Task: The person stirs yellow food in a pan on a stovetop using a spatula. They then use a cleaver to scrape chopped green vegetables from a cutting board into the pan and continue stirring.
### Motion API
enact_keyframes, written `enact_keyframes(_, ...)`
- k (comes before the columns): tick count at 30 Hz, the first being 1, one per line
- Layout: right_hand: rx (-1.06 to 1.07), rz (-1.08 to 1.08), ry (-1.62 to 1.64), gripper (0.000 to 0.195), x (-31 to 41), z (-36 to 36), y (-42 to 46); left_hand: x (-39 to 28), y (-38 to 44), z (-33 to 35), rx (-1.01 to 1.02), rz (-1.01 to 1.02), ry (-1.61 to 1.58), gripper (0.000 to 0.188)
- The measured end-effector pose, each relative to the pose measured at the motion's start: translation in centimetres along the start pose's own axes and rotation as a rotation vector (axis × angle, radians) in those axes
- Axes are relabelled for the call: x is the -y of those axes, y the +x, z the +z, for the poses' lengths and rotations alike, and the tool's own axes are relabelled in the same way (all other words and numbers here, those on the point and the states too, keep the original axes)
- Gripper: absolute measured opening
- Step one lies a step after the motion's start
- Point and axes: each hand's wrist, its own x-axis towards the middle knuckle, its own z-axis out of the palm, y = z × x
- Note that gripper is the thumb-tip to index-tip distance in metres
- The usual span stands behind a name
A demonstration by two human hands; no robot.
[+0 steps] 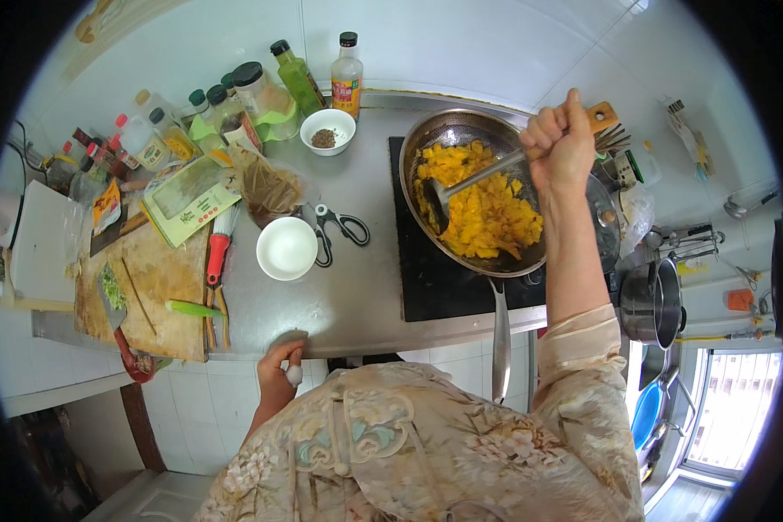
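Note:
My right hand [559, 145] grips the wooden-ended handle of a metal spatula [479, 175]. The spatula's blade rests at the left side of a steel wok [424, 117], among yellow-orange cooked pieces [496, 225]. The wok stands on a black cooktop [424, 293], its long metal handle [501, 346] pointing towards me. By the counter's front edge, my left hand [282, 367] is curled around a small whitish rounded object [293, 375], which I cannot identify. A white bowl [287, 248] and black-handled scissors [339, 228] lie left of the cooktop.
On a wooden cutting board [169, 280] at left are a knife with chopped greens [113, 290], a chopstick and a green vegetable piece [192, 308]. Seasoning bottles [298, 78] line the back, near a small bowl of dark spice [328, 132]. A steel pot [649, 303] stands at right.

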Motion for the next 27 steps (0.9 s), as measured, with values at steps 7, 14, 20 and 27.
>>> enact_keyframes(7,-0.164,-0.026,-0.111,0.044,-2.0,-1.5,1.7,0.2,0.4,0.1,0.013,0.009,0.003,0.014)
enact_keyframes(14,-0.137,-0.171,-0.068,0.045,0.7,-1.3,3.2,0.8,0.3,-0.3,-0.024,0.034,0.058,0.013)
enact_keyframes(20,-0.188,-0.181,-0.128,0.041,-1.8,-2.8,3.7,-0.4,0.8,0.1,0.015,0.0,0.039,0.015)
enact_keyframes(27,-0.135,-0.184,-0.062,0.043,-0.3,-2.3,3.6,-1.3,2.1,0.2,0.03,0.025,0.018,0.015)
